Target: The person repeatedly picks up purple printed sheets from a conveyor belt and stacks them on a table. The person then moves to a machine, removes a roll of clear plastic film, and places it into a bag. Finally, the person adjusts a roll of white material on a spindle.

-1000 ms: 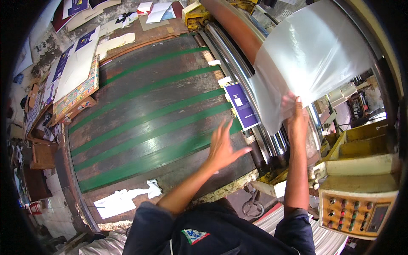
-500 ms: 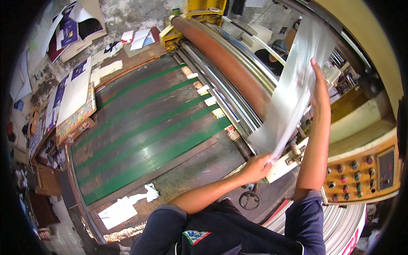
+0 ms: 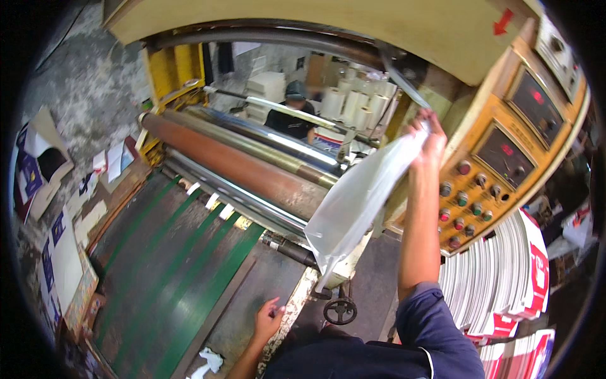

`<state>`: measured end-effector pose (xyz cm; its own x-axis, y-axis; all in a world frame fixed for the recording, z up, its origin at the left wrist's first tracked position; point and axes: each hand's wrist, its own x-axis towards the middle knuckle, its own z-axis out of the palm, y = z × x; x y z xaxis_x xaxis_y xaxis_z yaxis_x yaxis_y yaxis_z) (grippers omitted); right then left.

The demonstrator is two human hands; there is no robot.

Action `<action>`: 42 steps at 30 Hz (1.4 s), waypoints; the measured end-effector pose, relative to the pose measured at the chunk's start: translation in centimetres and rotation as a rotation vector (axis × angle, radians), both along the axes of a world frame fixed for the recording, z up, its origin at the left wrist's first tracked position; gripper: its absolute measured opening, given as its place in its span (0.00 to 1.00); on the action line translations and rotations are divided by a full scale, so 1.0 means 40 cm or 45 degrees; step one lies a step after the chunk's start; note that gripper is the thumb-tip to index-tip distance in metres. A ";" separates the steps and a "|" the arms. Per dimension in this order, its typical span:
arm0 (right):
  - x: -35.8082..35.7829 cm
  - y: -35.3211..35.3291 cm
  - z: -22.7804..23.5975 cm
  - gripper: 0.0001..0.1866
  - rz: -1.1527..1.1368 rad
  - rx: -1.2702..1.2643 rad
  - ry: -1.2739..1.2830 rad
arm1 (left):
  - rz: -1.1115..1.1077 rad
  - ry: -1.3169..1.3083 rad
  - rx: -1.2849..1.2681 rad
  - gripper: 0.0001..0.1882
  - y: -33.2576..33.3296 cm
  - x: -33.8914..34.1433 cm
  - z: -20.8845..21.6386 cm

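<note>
Two hands in view, one loaded. Right hand point(image 3: 430, 142) was up high, fingers clenched around a bunched plastic sheet point(image 3: 360, 197). Left hand point(image 3: 268, 321) was low by the table edge, fingers released and loosely bent, nothing visible in them; couldn't tell if it touched the table point(image 3: 243, 295).

Sheet was cloudy and see-through. Above the grip it ran up as a narrow twisted strand toward the dark top roller point(image 3: 265, 36); below, it fanned out down-left, in front of the roller ends, with its lowest tip near the black handwheel point(image 3: 340, 311).

Rust-brown roller point(image 3: 233, 161) sat left of the sheet, shiny metal ones alongside. Green strips point(image 3: 211, 297) ran along the table up to the rollers, white scrap point(image 3: 211, 361) near the bottom edge. Control panel point(image 3: 483, 197) with red and green buttons stood just right of the raised forearm, paper stack point(image 3: 489, 278) below it. Beyond the rollers: one co-worker point(image 3: 293, 119) in a dark top, white rolls point(image 3: 353, 107) nearby.
</note>
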<state>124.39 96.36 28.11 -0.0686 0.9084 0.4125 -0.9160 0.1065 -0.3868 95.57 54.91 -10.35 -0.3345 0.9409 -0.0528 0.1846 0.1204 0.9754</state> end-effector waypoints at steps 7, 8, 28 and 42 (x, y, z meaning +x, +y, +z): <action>-0.062 0.007 0.206 0.16 -0.854 -0.055 -0.532 | 0.202 -0.057 -0.031 0.19 -0.075 -0.038 -0.032; -0.077 0.012 0.214 0.15 -0.947 -0.048 -0.676 | 0.205 -0.098 -0.034 0.19 -0.067 -0.036 -0.014; -0.199 0.026 0.048 0.15 -2.412 0.869 -2.498 | 0.233 -0.172 -0.049 0.19 -0.069 -0.129 -0.036; 0.042 -0.502 -0.471 0.21 -0.644 -0.079 -1.781 | -0.744 0.794 0.347 0.28 0.143 0.226 0.110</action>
<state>126.09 76.29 9.25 -0.0468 0.9694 0.2408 0.3208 0.2429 -0.9155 104.60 60.64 -5.94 0.3089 0.9232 0.2286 0.6499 -0.3804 0.6580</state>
